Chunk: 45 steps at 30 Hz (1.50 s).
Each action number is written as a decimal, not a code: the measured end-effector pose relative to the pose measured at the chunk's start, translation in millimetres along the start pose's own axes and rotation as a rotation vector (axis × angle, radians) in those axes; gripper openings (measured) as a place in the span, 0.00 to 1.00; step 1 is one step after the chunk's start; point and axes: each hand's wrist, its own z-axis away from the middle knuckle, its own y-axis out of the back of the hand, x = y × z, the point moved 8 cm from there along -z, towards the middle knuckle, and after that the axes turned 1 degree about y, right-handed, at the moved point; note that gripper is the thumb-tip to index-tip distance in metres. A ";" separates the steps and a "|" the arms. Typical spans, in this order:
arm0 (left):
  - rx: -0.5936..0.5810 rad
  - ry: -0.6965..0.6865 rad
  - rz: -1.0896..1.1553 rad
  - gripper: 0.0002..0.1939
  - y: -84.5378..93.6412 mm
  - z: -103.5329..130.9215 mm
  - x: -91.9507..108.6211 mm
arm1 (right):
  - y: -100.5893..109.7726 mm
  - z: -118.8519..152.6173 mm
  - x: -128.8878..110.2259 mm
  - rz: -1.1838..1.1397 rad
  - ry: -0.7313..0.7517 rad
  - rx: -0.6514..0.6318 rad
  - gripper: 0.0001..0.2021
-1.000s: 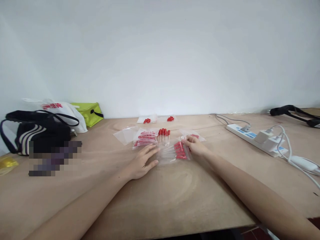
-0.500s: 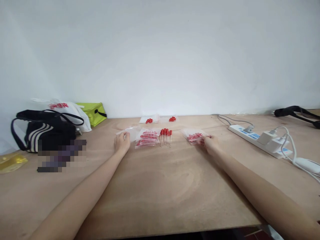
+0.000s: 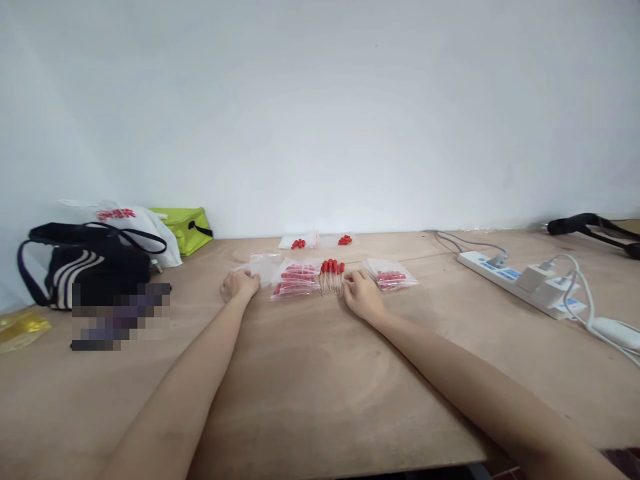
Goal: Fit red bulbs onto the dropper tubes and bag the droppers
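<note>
My left hand (image 3: 241, 285) rests on the table with curled fingers closed on the edge of a clear zip bag (image 3: 266, 265). Just right of that bag lies a group of clear zip bags holding red pieces (image 3: 296, 279). A row of pale thin sticks with red tips (image 3: 331, 275) lies beside them. At the row's right end is my right hand (image 3: 364, 293), fingers bent inward and fingertips by the sticks; what they hold, if anything, is hidden. Another pile of clear bags with red pieces (image 3: 391, 276) lies to the right of this hand.
Toward the wall lie two small heaps of red pieces (image 3: 298, 244) on clear bags. A white power strip (image 3: 520, 283) with plugs and cables is at right, a black strapped object (image 3: 590, 227) behind it. At left stand a black striped bag (image 3: 95, 267) and a lime-green box bag (image 3: 184, 230).
My right hand has let go of the right-hand pile of bags and moved left to the red-tipped sticks. My left hand has shifted slightly left, staying at the clear bag.
</note>
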 end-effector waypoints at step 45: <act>-0.744 -1.057 0.178 0.22 6.9 192.2 91.6 | 40.0 32.2 52.9 -0.954 -0.327 0.246 0.38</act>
